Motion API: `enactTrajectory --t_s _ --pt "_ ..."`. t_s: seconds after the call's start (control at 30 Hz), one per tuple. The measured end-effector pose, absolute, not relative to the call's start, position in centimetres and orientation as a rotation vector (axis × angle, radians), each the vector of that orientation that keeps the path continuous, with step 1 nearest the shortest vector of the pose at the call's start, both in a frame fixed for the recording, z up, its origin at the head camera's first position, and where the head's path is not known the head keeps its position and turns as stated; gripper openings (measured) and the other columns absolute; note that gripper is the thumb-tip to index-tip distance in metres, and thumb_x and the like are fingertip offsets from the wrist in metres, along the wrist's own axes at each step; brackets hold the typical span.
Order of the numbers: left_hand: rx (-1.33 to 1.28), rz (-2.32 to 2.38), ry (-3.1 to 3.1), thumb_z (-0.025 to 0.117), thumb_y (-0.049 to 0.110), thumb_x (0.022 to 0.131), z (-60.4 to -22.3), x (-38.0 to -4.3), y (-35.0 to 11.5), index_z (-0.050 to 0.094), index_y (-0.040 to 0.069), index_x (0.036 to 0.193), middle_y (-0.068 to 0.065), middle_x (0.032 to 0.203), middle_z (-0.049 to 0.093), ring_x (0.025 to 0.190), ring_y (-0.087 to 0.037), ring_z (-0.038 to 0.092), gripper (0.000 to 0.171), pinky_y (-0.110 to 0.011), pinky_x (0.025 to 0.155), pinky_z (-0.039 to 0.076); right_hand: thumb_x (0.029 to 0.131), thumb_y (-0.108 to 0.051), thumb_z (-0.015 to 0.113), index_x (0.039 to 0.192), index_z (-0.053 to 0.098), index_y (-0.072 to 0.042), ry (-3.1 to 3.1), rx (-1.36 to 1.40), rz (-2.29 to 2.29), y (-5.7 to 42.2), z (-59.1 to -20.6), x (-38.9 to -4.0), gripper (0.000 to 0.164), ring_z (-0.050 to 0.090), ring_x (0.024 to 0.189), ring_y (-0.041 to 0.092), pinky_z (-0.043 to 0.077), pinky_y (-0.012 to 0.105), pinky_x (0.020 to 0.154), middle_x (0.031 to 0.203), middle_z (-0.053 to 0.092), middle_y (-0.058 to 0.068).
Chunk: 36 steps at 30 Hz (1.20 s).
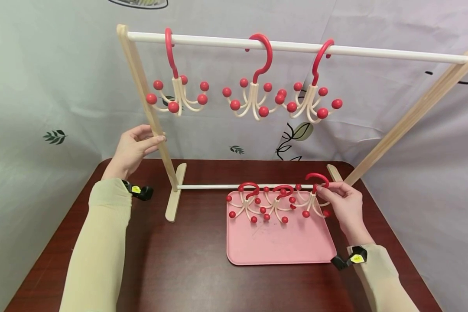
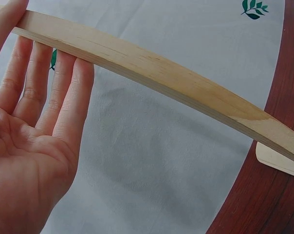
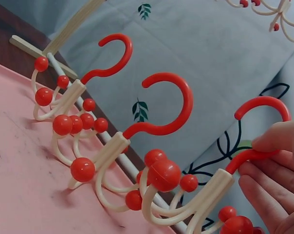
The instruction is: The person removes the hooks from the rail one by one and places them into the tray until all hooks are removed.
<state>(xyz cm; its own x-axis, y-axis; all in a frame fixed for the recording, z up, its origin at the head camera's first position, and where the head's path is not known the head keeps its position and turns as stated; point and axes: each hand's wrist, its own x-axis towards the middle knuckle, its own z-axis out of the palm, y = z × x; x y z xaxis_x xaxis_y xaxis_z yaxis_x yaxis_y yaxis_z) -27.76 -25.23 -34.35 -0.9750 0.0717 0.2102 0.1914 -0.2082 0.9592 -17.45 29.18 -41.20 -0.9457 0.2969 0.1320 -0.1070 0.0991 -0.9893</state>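
My left hand (image 1: 131, 149) grips the left wooden post (image 2: 152, 68) of a rack, thumb on one side and fingers on the other. My right hand (image 1: 345, 206) pinches the red hook of a multi-arm hanger (image 3: 200, 200) at the right end of the pink tray (image 1: 278, 242). Beside it on the tray stand a middle hanger (image 3: 113, 148) and a left hanger (image 3: 69, 95), hooks up, cream arms tipped with red balls. From the rack's white top rail (image 1: 218, 42) hang a left hanger (image 1: 178, 95), a middle hanger (image 1: 253, 97) and a right hanger (image 1: 310, 99).
The rack's right post (image 1: 413, 117) slants up behind my right hand. A white lower bar (image 1: 206, 187) runs just behind the tray. The left foot (image 1: 173, 208) of the rack rests on the dark red table (image 1: 179, 268). A patterned cloth (image 1: 218, 143) hangs behind.
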Motion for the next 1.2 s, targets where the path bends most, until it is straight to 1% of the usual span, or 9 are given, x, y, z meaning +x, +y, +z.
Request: enactTrajectory --t_s 0.2,0.4,0.57,0.63,0.77,0.87,0.97,1.1,1.2 --pt "-0.317 -2.369 -1.918 0.072 -0.006 0.092 -34.4 -27.7 -25.2 0.075 0.008 0.107 -0.006 0.096 0.076 0.092 -0.017 0.074 0.02 -0.027 0.082 0.058 0.089 -0.006 0.081 0.1 0.073 0.0 -2.119 -0.206 1.932 29.0 -41.6 -17.2 0.016 0.075 0.074 0.013 0.059 0.025 0.06 0.089 0.077 -0.001" --pt "-0.31 -2.36 -1.932 0.073 -0.005 0.092 -34.3 -27.8 -25.3 0.075 0.008 0.107 -0.006 0.096 0.076 0.092 -0.017 0.074 0.02 -0.027 0.082 0.058 0.088 -0.013 0.083 0.104 0.073 0.001 -2.2 -0.221 1.871 29.0 -42.4 -17.3 0.023 0.075 0.075 0.012 0.058 0.023 0.062 0.086 0.077 -0.006" --pt "-0.316 -2.352 -1.94 0.073 -0.004 0.092 -34.4 -27.8 -25.2 0.075 0.008 0.107 -0.005 0.097 0.076 0.092 -0.016 0.074 0.02 -0.026 0.081 0.058 0.09 -0.003 0.079 0.107 0.071 0.005 -2.184 -0.158 1.907 29.2 -43.2 -17.6 0.02 0.075 0.077 0.012 0.059 0.023 0.066 0.087 0.077 -0.005" --pt "-0.317 -2.351 -1.941 0.073 -0.004 0.092 -34.4 -27.8 -25.2 0.075 0.009 0.107 -0.005 0.096 0.076 0.092 -0.016 0.074 0.02 -0.026 0.081 0.058 0.09 0.0 0.077 0.106 0.072 0.004 -2.169 -0.143 1.934 29.2 -43.5 -17.7 0.017 0.075 0.078 0.011 0.059 0.023 0.069 0.088 0.077 -0.003" --pt "-0.323 -2.349 -1.942 0.073 -0.004 0.092 -34.4 -27.7 -25.2 0.075 0.008 0.107 -0.005 0.096 0.076 0.092 -0.016 0.074 0.019 -0.026 0.081 0.058 0.091 -0.003 0.078 0.109 0.07 0.006 -2.189 -0.156 1.93 29.2 -43.9 -17.8 0.022 0.075 0.079 0.01 0.059 0.023 0.072 0.088 0.077 -0.003" --pt "-0.328 -2.352 -1.937 0.072 -0.005 0.093 -34.4 -27.7 -25.2 0.075 0.009 0.107 -0.005 0.096 0.076 0.092 -0.016 0.074 0.019 -0.026 0.081 0.058 0.091 -0.005 0.078 0.113 0.066 0.011 -2.207 -0.182 1.92 29.0 -44.2 -17.8 0.03 0.074 0.078 0.009 0.059 0.024 0.071 0.088 0.076 -0.003" --pt "-0.33 -2.353 -1.936 0.072 -0.005 0.093 -34.3 -27.7 -25.2 0.075 0.009 0.106 -0.005 0.096 0.076 0.092 -0.016 0.074 0.02 -0.026 0.08 0.058 0.092 -0.005 0.077 0.114 0.063 0.014 -2.206 -0.199 1.927 28.9 -44.3 -17.8 0.032 0.074 0.077 0.01 0.059 0.024 0.068 0.088 0.076 -0.003" --pt "-0.326 -2.351 -1.938 0.072 -0.005 0.093 -34.3 -27.7 -25.2 0.075 0.009 0.107 -0.005 0.096 0.076 0.092 -0.016 0.074 0.02 -0.026 0.081 0.058 0.093 -0.003 0.075 0.114 0.063 0.012 -2.193 -0.216 1.947 28.9 -44.4 -17.9 0.029 0.075 0.077 0.009 0.059 0.023 0.064 0.087 0.076 -0.006" --pt "-0.321 -2.359 -1.932 0.072 -0.005 0.092 -34.3 -27.7 -25.2 0.075 0.008 0.107 -0.005 0.096 0.076 0.092 -0.016 0.074 0.02 -0.026 0.081 0.058 0.093 -0.003 0.075 0.112 0.064 0.009 -2.175 -0.224 1.968 29.1 -44.5 -18.0 0.025 0.075 0.078 0.01 0.057 0.022 0.06 0.088 0.076 -0.004"
